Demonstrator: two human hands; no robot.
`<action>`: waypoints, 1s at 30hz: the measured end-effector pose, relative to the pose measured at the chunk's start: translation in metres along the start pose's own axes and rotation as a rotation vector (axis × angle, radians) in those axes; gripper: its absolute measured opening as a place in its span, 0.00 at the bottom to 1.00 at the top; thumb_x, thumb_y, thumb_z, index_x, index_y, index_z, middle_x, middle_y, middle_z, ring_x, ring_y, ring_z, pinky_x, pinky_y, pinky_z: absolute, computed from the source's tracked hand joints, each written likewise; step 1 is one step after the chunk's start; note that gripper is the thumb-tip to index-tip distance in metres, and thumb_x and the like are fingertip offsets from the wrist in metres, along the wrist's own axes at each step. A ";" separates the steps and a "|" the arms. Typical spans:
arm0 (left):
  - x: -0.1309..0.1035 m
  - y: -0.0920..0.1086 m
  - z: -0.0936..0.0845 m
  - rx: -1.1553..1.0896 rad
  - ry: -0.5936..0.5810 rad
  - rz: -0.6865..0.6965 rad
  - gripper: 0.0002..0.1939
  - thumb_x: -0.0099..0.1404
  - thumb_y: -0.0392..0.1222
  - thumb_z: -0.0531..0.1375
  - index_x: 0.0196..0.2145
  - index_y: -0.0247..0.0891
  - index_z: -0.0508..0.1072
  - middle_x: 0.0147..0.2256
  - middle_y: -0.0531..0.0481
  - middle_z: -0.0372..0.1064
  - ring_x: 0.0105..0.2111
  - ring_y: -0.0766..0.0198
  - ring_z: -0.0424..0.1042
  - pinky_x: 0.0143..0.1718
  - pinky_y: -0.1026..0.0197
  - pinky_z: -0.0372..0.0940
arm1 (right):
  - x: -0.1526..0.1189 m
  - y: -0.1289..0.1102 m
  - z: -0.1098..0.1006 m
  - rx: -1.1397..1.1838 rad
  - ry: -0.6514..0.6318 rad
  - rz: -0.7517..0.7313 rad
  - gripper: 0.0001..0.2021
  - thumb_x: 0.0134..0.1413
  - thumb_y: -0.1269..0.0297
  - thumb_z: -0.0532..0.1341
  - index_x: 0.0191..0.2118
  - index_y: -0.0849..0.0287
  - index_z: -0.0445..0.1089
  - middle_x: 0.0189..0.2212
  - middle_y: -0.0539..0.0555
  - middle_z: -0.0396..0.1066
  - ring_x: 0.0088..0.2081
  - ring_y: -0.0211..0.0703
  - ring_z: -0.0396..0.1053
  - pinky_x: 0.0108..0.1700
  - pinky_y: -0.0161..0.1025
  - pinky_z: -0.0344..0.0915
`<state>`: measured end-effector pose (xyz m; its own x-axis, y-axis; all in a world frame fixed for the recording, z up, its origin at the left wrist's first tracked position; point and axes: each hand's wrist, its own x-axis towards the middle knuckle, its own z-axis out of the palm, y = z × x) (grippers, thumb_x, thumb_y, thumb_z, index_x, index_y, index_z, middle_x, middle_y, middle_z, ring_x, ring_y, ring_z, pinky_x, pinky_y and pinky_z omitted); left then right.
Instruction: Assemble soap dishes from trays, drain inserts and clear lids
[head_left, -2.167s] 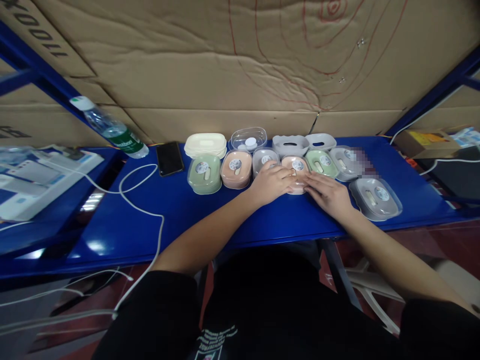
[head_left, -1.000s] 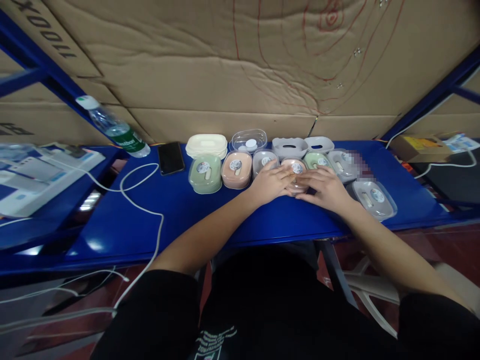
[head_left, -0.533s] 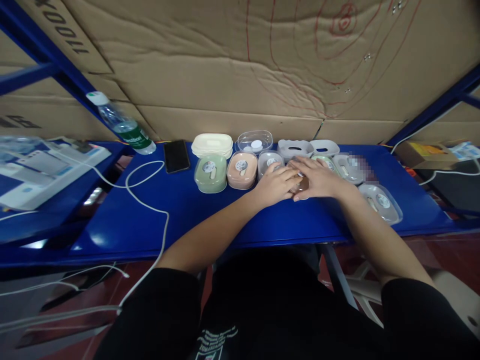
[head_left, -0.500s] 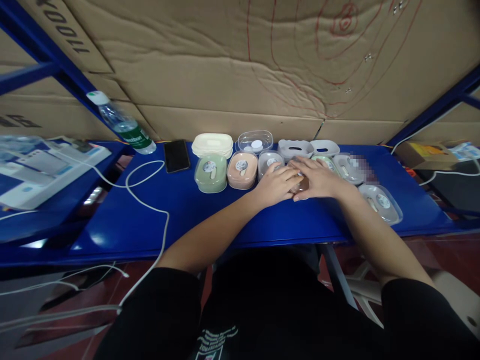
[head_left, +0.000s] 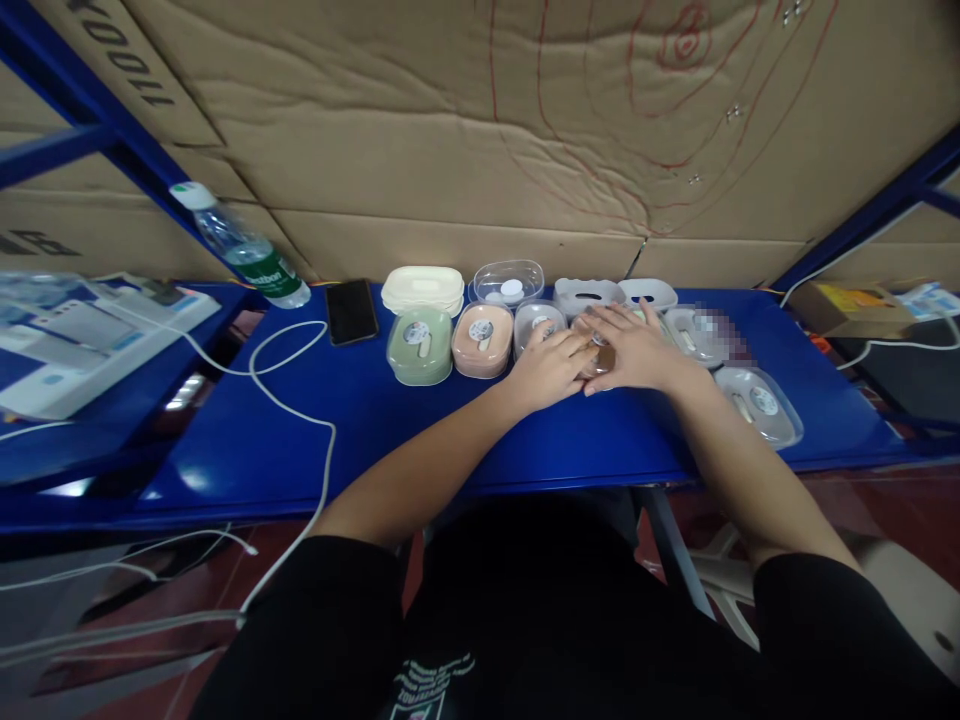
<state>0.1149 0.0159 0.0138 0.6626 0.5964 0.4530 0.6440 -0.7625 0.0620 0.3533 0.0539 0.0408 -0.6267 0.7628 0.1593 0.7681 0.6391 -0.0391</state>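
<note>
Both my hands are on a small brownish plastic box [head_left: 602,361] with a clear lid, mostly hidden under my fingers. My left hand [head_left: 550,368] lies over its left side, fingers reaching across the top. From the right, my right hand [head_left: 636,348] wraps it, fingers over the lid and thumb at the near end. Similar lidded boxes with round stickers stand in the row: a green box [head_left: 420,345], a pink box [head_left: 483,340] and a grey box [head_left: 538,322] left of it. On the right are another grey box [head_left: 694,335] and a pale lidded box [head_left: 759,405].
Behind the row lie cream trays [head_left: 424,290], a clear lid [head_left: 508,283] and grey slotted parts [head_left: 589,297]. A phone [head_left: 352,311], water bottle [head_left: 251,255] and white cable [head_left: 330,440] occupy the left. A cardboard wall [head_left: 420,170] closes off the back of the blue table [head_left: 420,440].
My hands stay on the same box. My right fingers have shifted slightly, and a little more of the brownish box shows between the hands. The whole view has moved very slightly.
</note>
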 end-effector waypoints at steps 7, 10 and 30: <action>0.013 -0.022 -0.036 0.015 0.154 -0.128 0.20 0.79 0.54 0.62 0.62 0.48 0.81 0.65 0.43 0.77 0.67 0.43 0.71 0.76 0.31 0.48 | 0.002 -0.008 -0.029 0.104 0.227 -0.053 0.52 0.52 0.23 0.70 0.74 0.49 0.68 0.73 0.63 0.70 0.72 0.75 0.67 0.75 0.76 0.55; 0.025 -0.061 -0.066 0.060 0.207 -0.369 0.19 0.80 0.52 0.58 0.62 0.48 0.81 0.65 0.45 0.76 0.67 0.42 0.70 0.77 0.31 0.44 | 0.015 -0.020 -0.043 0.211 0.349 -0.086 0.41 0.62 0.28 0.66 0.70 0.48 0.73 0.69 0.61 0.74 0.69 0.70 0.71 0.71 0.68 0.64; -0.001 -0.169 -0.105 0.370 -0.616 -0.794 0.24 0.68 0.53 0.69 0.56 0.39 0.83 0.58 0.33 0.81 0.59 0.36 0.78 0.58 0.44 0.70 | 0.015 -0.012 -0.016 0.294 0.680 0.075 0.23 0.72 0.39 0.60 0.47 0.51 0.84 0.41 0.56 0.87 0.45 0.57 0.83 0.54 0.57 0.77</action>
<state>-0.0348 0.1178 0.0957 0.0154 0.9912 -0.1318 0.9831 -0.0390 -0.1788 0.3373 0.0559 0.0597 -0.2815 0.6375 0.7172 0.6790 0.6605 -0.3205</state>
